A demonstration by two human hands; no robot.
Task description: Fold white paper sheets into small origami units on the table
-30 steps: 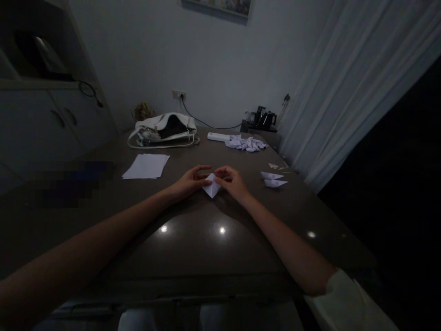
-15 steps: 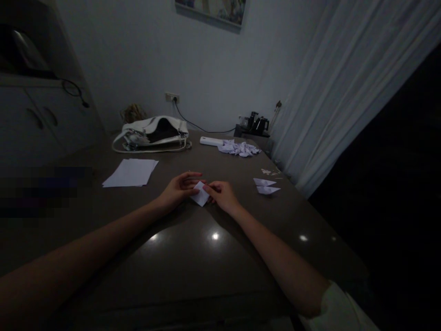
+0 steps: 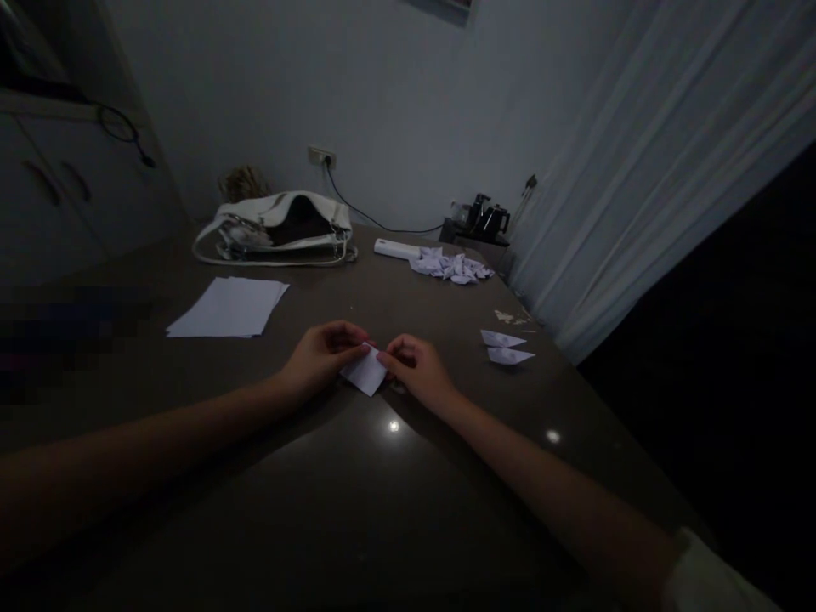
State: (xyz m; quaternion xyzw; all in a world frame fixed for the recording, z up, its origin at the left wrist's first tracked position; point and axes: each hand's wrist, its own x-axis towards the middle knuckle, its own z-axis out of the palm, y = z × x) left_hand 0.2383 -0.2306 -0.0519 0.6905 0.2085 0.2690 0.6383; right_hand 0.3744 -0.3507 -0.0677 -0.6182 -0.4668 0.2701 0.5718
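A small folded piece of white paper [image 3: 365,372] is held between both hands, low over the dark table [image 3: 306,493]. My left hand [image 3: 325,353] pinches its upper left side, thumb on top and fingers curled behind. On the paper's right edge my right hand [image 3: 417,367] has its thumb and fingers closed. The far side of the paper is hidden by the fingers. To the right lie two folded paper boats [image 3: 507,348], one beside the other.
A stack of white paper sheets [image 3: 229,308] lies at left. Behind it sits a white handbag [image 3: 280,228]. At the back right are a heap of folded papers [image 3: 452,265], a white bar-shaped object [image 3: 396,248], small pale scraps [image 3: 510,317] and a black kettle [image 3: 494,221].
The view has tilted down and shifted slightly. Left fingers that were spread behind the paper have curled in around it, and more of the paper's face shows toward me.
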